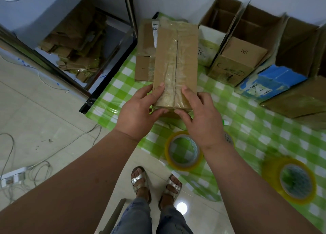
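Two hands, the left hand (139,110) and the right hand (202,117), grip the near end of a long brown cardboard box sealed with clear tape (176,57). Thumbs lie on top and fingers curl beneath. The box is held above the green-and-white checked table (247,121), near a yellow tape roll (187,166).

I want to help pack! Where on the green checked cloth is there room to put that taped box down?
The taped box would likely fit on bare cloth beside the left hand, below the flat cardboard, or between the blue box and the two tape rolls. Along the wall, open boxes crowd it.
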Motion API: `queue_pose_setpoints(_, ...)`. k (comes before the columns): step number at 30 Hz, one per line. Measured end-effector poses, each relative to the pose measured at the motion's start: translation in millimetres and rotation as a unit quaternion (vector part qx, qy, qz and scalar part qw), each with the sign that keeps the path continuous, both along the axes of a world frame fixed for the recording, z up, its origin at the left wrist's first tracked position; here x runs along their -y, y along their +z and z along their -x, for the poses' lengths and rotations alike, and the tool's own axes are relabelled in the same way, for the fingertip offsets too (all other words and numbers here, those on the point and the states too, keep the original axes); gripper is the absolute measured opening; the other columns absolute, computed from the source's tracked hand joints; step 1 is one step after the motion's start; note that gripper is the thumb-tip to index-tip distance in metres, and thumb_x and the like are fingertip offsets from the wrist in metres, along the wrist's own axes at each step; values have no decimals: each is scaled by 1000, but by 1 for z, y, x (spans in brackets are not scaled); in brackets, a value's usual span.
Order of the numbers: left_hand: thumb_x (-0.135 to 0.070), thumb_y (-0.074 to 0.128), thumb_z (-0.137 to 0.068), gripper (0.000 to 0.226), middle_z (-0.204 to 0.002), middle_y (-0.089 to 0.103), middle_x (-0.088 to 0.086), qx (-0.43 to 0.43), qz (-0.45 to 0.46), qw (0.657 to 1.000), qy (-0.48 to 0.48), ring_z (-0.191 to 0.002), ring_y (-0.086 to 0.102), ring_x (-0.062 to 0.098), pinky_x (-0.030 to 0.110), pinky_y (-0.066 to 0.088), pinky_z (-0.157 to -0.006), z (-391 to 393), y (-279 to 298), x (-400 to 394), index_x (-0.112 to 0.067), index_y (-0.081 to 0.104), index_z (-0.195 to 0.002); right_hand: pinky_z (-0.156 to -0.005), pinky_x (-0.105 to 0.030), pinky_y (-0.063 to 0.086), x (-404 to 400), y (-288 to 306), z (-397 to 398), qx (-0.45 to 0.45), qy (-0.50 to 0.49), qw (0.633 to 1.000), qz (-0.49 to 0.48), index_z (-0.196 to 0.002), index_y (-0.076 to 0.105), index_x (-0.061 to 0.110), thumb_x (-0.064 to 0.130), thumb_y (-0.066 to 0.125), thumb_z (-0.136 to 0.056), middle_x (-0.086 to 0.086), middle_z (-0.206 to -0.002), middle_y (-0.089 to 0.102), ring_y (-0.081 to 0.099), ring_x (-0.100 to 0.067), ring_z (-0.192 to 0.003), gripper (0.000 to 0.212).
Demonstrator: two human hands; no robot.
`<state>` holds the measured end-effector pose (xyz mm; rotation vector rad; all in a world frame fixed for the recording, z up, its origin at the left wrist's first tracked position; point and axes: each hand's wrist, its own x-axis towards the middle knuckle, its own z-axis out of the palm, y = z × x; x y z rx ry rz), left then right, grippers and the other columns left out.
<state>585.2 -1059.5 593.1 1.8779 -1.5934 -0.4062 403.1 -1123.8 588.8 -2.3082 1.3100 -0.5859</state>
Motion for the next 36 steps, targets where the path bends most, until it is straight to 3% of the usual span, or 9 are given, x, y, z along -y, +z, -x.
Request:
queue_pose_setpoints(5, -27, 79, -81, 68, -138, 56, 14, 7, -20, 1000, 1, -96, 68, 28, 43, 59, -82, -4, 2, 0, -27, 50, -143, -71, -22, 43, -3, -4, 6, 19, 19, 999, 20, -149, 38, 30, 26, 63, -93, -11, -125, 52, 57, -22, -95, 61)
queue_pose_setpoints(9, -22, 77, -84, 84, -144, 51, 6, -14, -31, 999, -10, -106, 64, 22, 31, 53, -88, -3, 0, -4, -40, 30, -151, -93, -29, 42, -14, -5, 13, 47, -6, 998, -50, -154, 15, 36, 19, 55, -93, -6, -148, 40, 49, -22, -123, 75)
queue_pose_setpoints(14, -21, 74, -85, 111, -142, 40, -9, -101, -70, 992, 41, -116, 54, 10, 33, 52, -85, 5, -8, -20, -54, -10, -149, -83, -47, 47, -58, -7, 24, 40, -83, 996, -10, -112, 55, 7, 34, 54, -79, -11, -107, 53, 53, -31, -99, 43)
queue_pose_setpoints(17, -18, 67, -90, 92, -137, 39, -15, -149, -87, 974, 148, -108, 53, 3, 33, 53, -81, 11, -18, -36, -45, 5, -153, -82, -39, 38, -86, -14, 25, -98, -10, 994, -37, -87, 64, 19, 58, 51, -79, 0, -90, 57, 54, -26, -90, 42)
queue_pose_setpoints(19, -17, 63, -92, 77, -136, 43, -9, -166, -118, 962, 182, -105, 55, 4, 33, 55, -79, 15, -24, -47, -37, 20, -152, -97, -42, 29, -97, -19, 23, -214, 49, 970, -102, -99, 66, 25, 72, 44, -77, 4, -101, 61, 53, -23, -104, 56)
queue_pose_setpoints(22, -17, 61, -93, 60, -134, 49, -6, -165, -155, 958, 175, -100, 57, 4, 22, 46, -71, 24, -25, -60, -30, 38, -146, -109, -43, 7, -103, -24, 20, -289, 96, 944, -126, -114, 61, 26, 60, 48, -85, 4, -112, 64, 50, -23, -115, 47)
queue_pose_setpoints(27, -19, 60, -95, 38, -132, 57, -6, -215, -222, 934, 178, -93, 57, 4, 28, 45, -82, 31, -13, -67, -24, 58, -132, -106, -39, 11, -105, -10, 21, -189, 29, 972, -139, -109, 58, 24, 38, 49, -93, 4, -107, 62, 52, -20, -110, 23)
queue_pose_setpoints(33, -14, 51, -98, 38, -132, 59, -6, -371, -217, 889, 155, -111, 60, 12, 33, 46, -97, 42, 21, -67, -29, 59, -132, -96, -37, 25, -103, 15, 27, -54, -8, 979, -196, -100, 55, 24, 35, 56, -95, 13, -86, 47, 52, -19, -94, 12)
queue_pose_setpoints(36, -17, 51, -98, 32, -126, 58, -10, -338, -163, 922, 92, -112, 56, 2, 30, 45, -97, 48, 38, -71, -35, 63, -120, -84, -37, 30, -104, 27, 27, -7, -21, 979, -200, -80, 43, 26, 29, 60, -93, 14, -67, 38, 43, -15, -73, 22)
